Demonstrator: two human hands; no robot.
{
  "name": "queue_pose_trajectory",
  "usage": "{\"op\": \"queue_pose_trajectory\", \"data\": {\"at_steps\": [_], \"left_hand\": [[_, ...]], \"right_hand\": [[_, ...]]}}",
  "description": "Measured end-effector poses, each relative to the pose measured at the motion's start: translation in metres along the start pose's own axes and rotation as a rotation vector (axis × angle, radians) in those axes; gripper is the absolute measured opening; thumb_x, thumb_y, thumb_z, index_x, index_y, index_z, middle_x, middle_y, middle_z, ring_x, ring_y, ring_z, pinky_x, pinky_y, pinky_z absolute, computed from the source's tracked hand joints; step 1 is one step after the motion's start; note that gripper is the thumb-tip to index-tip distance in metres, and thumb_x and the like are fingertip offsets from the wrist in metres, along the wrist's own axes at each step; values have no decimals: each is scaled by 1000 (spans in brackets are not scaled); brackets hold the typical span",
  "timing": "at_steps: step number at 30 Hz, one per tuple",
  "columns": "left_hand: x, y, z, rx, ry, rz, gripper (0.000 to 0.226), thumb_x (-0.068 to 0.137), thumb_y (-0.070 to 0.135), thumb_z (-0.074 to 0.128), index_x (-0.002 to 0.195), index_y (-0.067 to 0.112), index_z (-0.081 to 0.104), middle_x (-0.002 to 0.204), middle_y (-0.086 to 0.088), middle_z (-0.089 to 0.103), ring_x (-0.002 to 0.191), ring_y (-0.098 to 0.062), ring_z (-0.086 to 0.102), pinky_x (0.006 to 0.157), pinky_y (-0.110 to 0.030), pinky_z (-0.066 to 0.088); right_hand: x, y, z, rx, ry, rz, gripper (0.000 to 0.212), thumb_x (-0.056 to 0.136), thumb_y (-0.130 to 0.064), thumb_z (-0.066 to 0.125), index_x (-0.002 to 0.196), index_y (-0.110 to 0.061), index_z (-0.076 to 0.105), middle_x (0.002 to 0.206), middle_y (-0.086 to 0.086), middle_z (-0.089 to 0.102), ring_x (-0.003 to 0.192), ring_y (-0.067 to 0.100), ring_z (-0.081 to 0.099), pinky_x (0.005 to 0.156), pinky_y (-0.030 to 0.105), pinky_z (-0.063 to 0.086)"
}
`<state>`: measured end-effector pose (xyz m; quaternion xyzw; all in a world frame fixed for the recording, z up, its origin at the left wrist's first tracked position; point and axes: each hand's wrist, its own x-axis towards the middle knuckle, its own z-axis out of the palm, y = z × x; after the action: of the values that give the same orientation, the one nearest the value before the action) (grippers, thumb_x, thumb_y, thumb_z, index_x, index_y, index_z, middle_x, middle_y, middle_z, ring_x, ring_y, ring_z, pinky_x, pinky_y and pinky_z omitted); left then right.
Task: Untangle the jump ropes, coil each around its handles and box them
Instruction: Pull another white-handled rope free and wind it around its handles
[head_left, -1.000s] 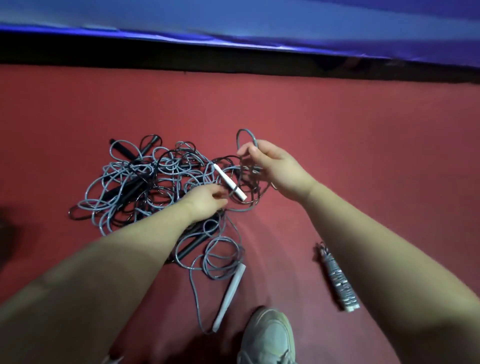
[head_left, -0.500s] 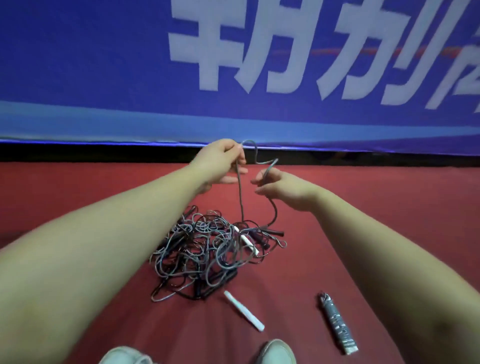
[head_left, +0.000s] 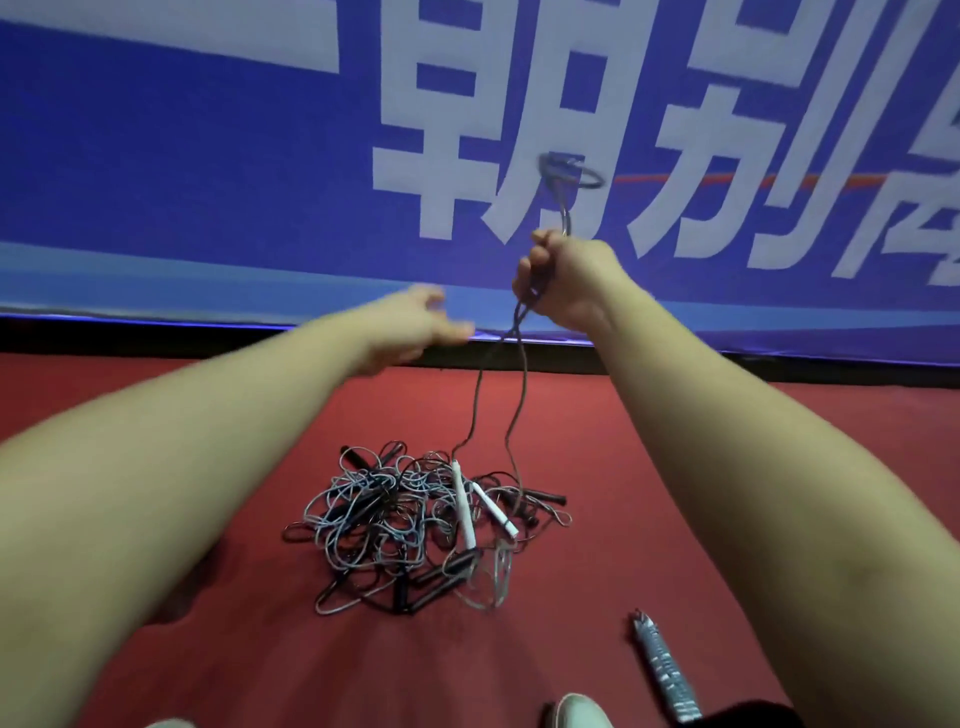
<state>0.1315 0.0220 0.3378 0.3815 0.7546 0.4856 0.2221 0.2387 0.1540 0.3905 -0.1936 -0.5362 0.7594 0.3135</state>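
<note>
1. A blue banner (head_left: 208, 156) with large white characters fills the upper half of the view, behind everything else.
2. The red floor (head_left: 701, 467) carries all the ropes. No box shows anywhere on it, so the boxing step cannot be judged beyond "not begun here".
3. The tangle of jump ropes (head_left: 395, 535) lies in a heap on the floor between the two forearms. Grey and pale cords are looped through each other, with several black handles (head_left: 358, 460) poking out. This is the bulk of the work left, by the look of it.
4. The right hand (head_left: 566, 280) is raised well above the heap, its grip curled tight round one grey rope (head_left: 514, 405). Two strands hang from the fist down to the pile, and a blurred loop (head_left: 571, 176) stands above the knuckles.
5. The left hand (head_left: 415, 327) reaches forward beside those strands. It is motion-blurred, but its grip looks spread and holds nothing.
6. One coiled rope (head_left: 662, 665) lies apart at lower right, wound neatly along its handles. That makes one rope finished, as far as can be seen.
7. Two white handles (head_left: 464, 514) rest on top of the heap. One hanging strand seems to run to the nearer one, so the lifted rope looks partly free — not yet clear of the tangle.
</note>
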Motion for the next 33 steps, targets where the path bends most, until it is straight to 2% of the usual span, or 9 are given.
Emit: {"op": "queue_pose_trajectory", "data": {"at_steps": [6,10,13,15,17,20,25,30,33], "left_hand": [[29,-60,44,228,-313,4,69,92,30,59,148,18,22,147,-3,40,134,-19,39,113,-36,29],[50,-82,60,114,-274,41,10,99,15,46,103,17,56,99,0,67,96,-13,63,89,-24,44],[58,-110,60,15,-253,-26,21,100,13,42,83,14,54,79,-1,64,76,-12,63,70,-19,49],[62,-125,58,-134,-222,-132,23,101,16,40,82,13,52,80,-5,63,80,-16,63,70,-25,54],[68,-132,52,-292,-173,-212,23,101,18,40,82,11,51,81,-9,64,83,-19,65,66,-27,59],[79,-129,38,-444,-61,-218,25,101,17,40,81,10,51,76,-11,66,72,-19,69,58,-23,58],[92,-114,19,-607,65,-217,22,101,15,41,82,6,49,60,-9,69,57,-19,70,50,-22,55],[92,-102,20,-868,96,-301,24,102,12,36,82,4,44,74,-19,65,73,-29,66,65,-30,58],[92,-95,10,-918,158,-248,23,103,10,34,83,3,44,75,-21,65,78,-29,66,65,-32,58]], "right_hand": [[24,-44,34,258,-129,33,35,104,-26,27,75,-15,44,40,-4,35,40,11,43,64,25,43],[54,-33,37,274,-93,58,37,104,-23,24,73,-14,42,38,-4,34,41,12,42,63,25,40],[85,4,21,202,-21,56,35,104,-23,27,79,-10,48,42,-1,45,56,15,51,67,28,43],[107,39,-2,-4,41,105,40,102,-38,31,98,-8,56,71,4,65,85,20,63,79,32,46],[120,84,-30,-265,49,254,65,94,-61,30,132,-11,45,123,7,58,118,23,53,100,41,38],[115,158,-69,-465,-142,466,89,80,-79,15,144,-20,33,145,6,40,133,24,37,115,47,16],[82,251,-93,-497,-607,716,83,70,-70,22,140,-27,35,144,4,39,123,17,37,111,39,20],[74,263,-62,-642,-670,457,53,89,-29,58,137,-14,43,120,-4,60,104,-1,59,93,16,43],[71,262,-50,-870,-549,182,29,96,-33,50,112,-13,63,108,4,67,96,12,63,88,25,46]]}}
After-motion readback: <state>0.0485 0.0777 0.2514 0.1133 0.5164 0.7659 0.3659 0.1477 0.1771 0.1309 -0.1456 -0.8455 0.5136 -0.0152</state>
